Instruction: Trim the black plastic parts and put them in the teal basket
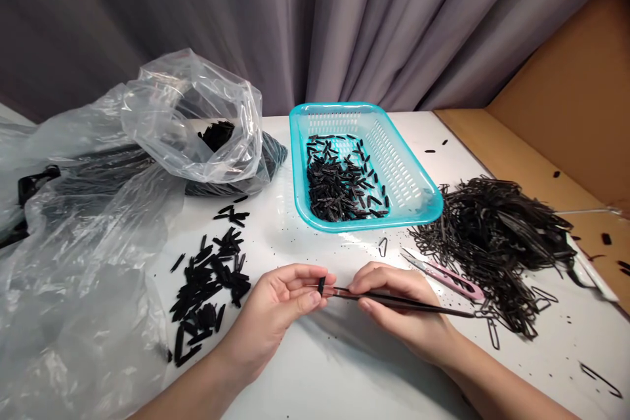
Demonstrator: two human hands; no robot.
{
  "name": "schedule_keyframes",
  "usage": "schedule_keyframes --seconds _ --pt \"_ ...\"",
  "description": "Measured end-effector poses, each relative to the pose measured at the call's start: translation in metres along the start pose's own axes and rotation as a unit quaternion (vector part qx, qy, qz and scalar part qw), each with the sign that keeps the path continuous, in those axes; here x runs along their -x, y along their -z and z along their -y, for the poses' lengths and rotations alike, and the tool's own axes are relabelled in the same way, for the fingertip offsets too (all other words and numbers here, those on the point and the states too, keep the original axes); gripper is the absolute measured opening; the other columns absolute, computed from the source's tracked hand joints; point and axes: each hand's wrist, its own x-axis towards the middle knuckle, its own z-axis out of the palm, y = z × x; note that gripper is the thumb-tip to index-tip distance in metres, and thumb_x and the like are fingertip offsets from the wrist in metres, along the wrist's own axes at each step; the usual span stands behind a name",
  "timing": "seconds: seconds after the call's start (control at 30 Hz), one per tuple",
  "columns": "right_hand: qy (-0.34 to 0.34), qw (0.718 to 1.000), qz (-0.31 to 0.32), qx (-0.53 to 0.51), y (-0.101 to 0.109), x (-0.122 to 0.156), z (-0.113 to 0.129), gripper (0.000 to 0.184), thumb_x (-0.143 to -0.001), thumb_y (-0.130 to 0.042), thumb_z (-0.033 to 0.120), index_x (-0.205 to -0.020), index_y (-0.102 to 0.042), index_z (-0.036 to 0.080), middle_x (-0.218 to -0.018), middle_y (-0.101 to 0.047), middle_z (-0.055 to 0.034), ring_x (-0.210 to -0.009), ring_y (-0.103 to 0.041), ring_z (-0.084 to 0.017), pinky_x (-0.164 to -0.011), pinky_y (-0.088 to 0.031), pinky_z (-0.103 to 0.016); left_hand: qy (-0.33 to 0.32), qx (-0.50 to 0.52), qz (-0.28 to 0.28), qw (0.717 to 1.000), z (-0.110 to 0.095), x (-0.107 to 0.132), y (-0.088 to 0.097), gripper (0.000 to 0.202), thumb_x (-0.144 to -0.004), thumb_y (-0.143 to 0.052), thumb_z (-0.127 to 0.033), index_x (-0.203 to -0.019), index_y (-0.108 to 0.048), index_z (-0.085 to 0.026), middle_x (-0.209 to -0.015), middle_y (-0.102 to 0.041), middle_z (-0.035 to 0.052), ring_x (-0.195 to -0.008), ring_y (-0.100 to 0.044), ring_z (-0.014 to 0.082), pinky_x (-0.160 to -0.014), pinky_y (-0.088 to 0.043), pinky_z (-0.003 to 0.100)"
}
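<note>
Left fingers around black piece, right fingers around tweezers

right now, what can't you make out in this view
Head view:
Tweezers: tips too small to tell whether they touch the black piece in the left hand.
Blue basket: floor partly hidden by loose pieces.
Dark heap: inside hidden by outer strands.
Clear plastic: cut off by left edge.

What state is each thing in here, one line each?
Left hand: pinching a black piece.
Right hand: gripping dark tweezers.
Teal basket: upright, partly filled.
Plastic bag: open-mouthed, black pieces inside.
Pink snips: lying flat, unheld.
Loose pieces: scattered on the white table.
Dark loops: heaped, tangled.
Curtain: hanging in folds.
</note>
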Motion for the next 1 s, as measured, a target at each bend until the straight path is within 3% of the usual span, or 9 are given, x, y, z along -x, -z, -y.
schedule_keyframes --seconds 0.37,0.6,1.0 --pt "-0.004 1.0 0.007 0.023 0.0001 -0.0003 -0.0007 0.01 -0.081 -0.056 0.016 -0.087 -0.063 0.018 -0.081 -0.064 -0.0042 -0.073 -0.06 -0.015 -0.066 -0.047 -0.027 0.003 -0.011 0.001 1.0 0.0004 0.0011 0.0002 0.02 -0.076 -0.065 -0.013 -0.096 -0.065 -0.017 -0.098 -0.069 0.0051 -0.089 -0.061 0.0124 -0.08 -0.046 0.02" --pt "-0.057 0.998 0.009 0.009 0.0006 -0.0022 0.0031 0.007 -0.081 -0.056 0.017 -0.082 -0.063 0.017 -0.076 -0.065 -0.0031 -0.066 -0.059 -0.012 -0.059 -0.046 -0.023 0.005 -0.037 0.007 0.999 0.0013 0.0001 0.001 0.02 -0.076 -0.066 -0.015 -0.096 -0.066 -0.017 -0.098 -0.069 0.0052 -0.09 -0.062 0.0141 -0.08 -0.046 0.021" --pt "-0.138 0.969 -0.001 -0.205 -0.0026 -0.0062 -0.005 0.008 -0.081 -0.061 0.023 -0.081 -0.062 0.015 -0.078 -0.07 -0.0053 -0.077 -0.067 -0.016 -0.072 -0.053 -0.027 0.003 -0.039 0.017 0.999 -0.0016 0.0006 -0.0023 0.017 -0.076 -0.065 -0.015 -0.093 -0.066 -0.017 -0.095 -0.07 0.006 -0.087 -0.064 0.0156 -0.077 -0.049 0.023"
